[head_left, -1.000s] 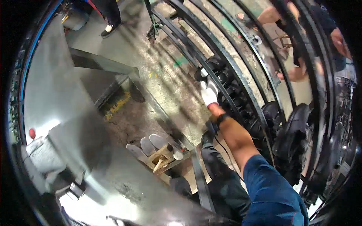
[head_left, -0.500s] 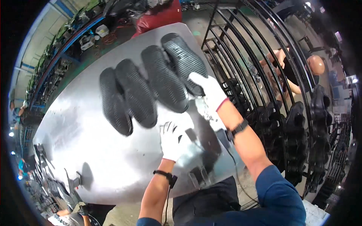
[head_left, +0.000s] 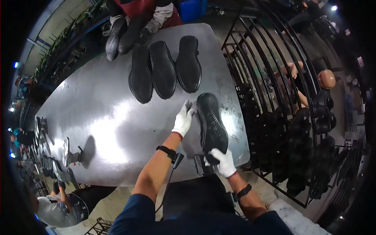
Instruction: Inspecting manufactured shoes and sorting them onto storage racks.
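Note:
My right hand [head_left: 223, 162], in a white glove, is closed round the near end of a black shoe [head_left: 213, 121]. That shoe points away from me with its ribbed sole up, over the right part of the metal table [head_left: 113, 156]. My left hand [head_left: 183, 120], gloved in white too, is just left of the shoe, its fingers stretched out and holding nothing. Farther off, three more black shoes lie sole up in a row: a left one [head_left: 141, 74], a middle one [head_left: 163, 70] and a right one [head_left: 188, 64].
Across the table, a person in a red apron [head_left: 137, 9] handles two dark shoes [head_left: 116, 37]. A black metal rack [head_left: 270, 51] with many black shoes stands close on the right. A metal stand [head_left: 67, 152] is fixed at the table's left. Another person [head_left: 64, 211] works lower left.
My right hand has come nearer to me and now grips one shoe by its end. The view has shifted, and the person with two shoes has come into sight at the far edge.

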Demonstrator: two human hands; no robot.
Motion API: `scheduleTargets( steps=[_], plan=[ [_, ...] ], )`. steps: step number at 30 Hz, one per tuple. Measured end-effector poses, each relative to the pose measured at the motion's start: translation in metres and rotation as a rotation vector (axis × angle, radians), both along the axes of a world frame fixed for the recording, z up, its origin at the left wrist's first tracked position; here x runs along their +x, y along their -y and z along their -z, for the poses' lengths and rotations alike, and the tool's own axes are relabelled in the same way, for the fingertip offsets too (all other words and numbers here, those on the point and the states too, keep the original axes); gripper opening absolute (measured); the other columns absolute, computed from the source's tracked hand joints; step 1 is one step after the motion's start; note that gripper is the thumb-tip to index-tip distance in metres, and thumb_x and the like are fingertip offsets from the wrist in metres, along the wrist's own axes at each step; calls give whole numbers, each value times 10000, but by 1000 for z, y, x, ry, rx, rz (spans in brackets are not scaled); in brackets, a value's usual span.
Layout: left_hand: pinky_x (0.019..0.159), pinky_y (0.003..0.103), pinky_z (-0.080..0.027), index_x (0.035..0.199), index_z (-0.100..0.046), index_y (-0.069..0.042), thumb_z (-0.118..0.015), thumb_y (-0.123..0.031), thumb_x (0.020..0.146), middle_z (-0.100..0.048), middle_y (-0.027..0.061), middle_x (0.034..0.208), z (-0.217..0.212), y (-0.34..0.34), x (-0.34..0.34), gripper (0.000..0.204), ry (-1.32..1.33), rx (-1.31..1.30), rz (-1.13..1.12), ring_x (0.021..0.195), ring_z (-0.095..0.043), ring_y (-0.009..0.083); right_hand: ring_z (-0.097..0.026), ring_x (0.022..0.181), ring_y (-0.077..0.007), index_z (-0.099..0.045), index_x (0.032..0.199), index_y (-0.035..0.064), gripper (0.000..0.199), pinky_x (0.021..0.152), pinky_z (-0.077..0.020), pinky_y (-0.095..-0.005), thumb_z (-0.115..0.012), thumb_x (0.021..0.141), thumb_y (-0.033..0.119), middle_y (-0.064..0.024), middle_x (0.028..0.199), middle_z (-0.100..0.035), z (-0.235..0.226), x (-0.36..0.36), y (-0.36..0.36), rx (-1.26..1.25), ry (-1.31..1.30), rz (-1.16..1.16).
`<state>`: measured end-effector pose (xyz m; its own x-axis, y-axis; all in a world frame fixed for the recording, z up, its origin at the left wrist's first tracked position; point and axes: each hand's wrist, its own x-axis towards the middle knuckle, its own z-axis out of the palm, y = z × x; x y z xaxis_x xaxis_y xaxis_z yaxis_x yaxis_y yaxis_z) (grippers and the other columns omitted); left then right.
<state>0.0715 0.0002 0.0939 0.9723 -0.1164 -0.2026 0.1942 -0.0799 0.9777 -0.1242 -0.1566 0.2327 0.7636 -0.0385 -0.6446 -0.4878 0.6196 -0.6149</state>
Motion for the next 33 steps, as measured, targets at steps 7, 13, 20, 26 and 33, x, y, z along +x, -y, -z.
scheduleTargets(
  steps=[7,13,20,26,33],
  plan=[
    [738,476,-576,1005,-728,23,-629,-237,998,-712,252,800,22,-40,-38,278,50,279,413,750,-734,335,-717,771,-213,-664,1117,-34,294,692,-611,-367,-802,908,120,-114,969,-722,16,-106,-2,79,-53,-153],
    [656,524,-554,1010,-547,6,-585,-331,1011,-695,268,788,26,-21,-79,339,216,809,320,718,-708,429,-711,1022,-305,-590,1288,-67,672,933,-570,-405,-871,824,331,-206,1119,-715,-5,-108,14,-536,24,-445],
    [839,288,-532,1388,-520,-9,-557,-205,1049,-626,67,1015,5,8,-72,393,-220,-228,56,902,-595,135,-644,1099,-423,-554,1330,19,729,987,-524,-496,-834,755,370,-225,1130,-668,-50,54,-41,-1485,340,-605],
    [760,296,-572,1482,-440,-24,-524,-91,1051,-672,81,931,-136,-1,-134,444,-102,-184,-264,822,-654,128,-548,1093,-410,-581,1236,77,604,944,-490,-508,-847,708,198,-176,1154,-581,-70,-20,-47,-1580,570,-437],
    [730,330,-582,1466,-430,-22,-479,-14,1014,-675,92,861,-125,0,-223,455,321,-194,0,782,-671,174,-594,909,-309,-650,991,166,463,810,-523,-471,-914,613,209,-73,996,-510,-80,-157,49,-1401,1079,-535]
  ],
)
